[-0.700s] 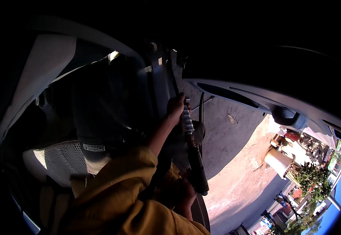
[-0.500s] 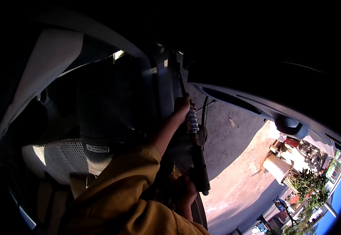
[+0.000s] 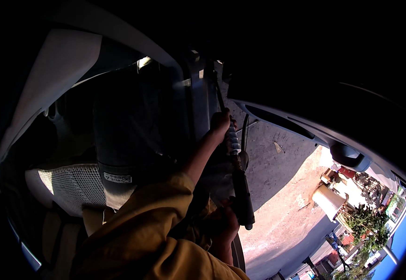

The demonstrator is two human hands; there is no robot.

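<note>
A long rod-shaped part [image 3: 242,196] slants down the middle, with a thin dark shaft on top, a silver ribbed, spring-like section below it and a black cylinder at the lower end. What kind of part it is does not show clearly. My left hand [image 3: 220,123] is wrapped around it just above the ribbed section. Beside the black cylinder, my right hand [image 3: 226,221] is curled in shadow, close against its left side. Its fingers are partly dark, and what they hold is hidden. A mustard sleeve [image 3: 151,210] covers my left forearm.
An open vehicle door [image 3: 287,123] stands to the right, its panel and handle recess lit. On the left are the dark cabin, a pale trim panel [image 3: 67,60], a dark trouser leg [image 3: 123,135] and a mesh-like pale surface [image 3: 70,186]. Outside, a planter [image 3: 328,201] stands on sunlit ground.
The rod-shaped part and both hands have shifted slightly right, with the black cylinder's lower end a little higher. The whole view has also shifted a little.
</note>
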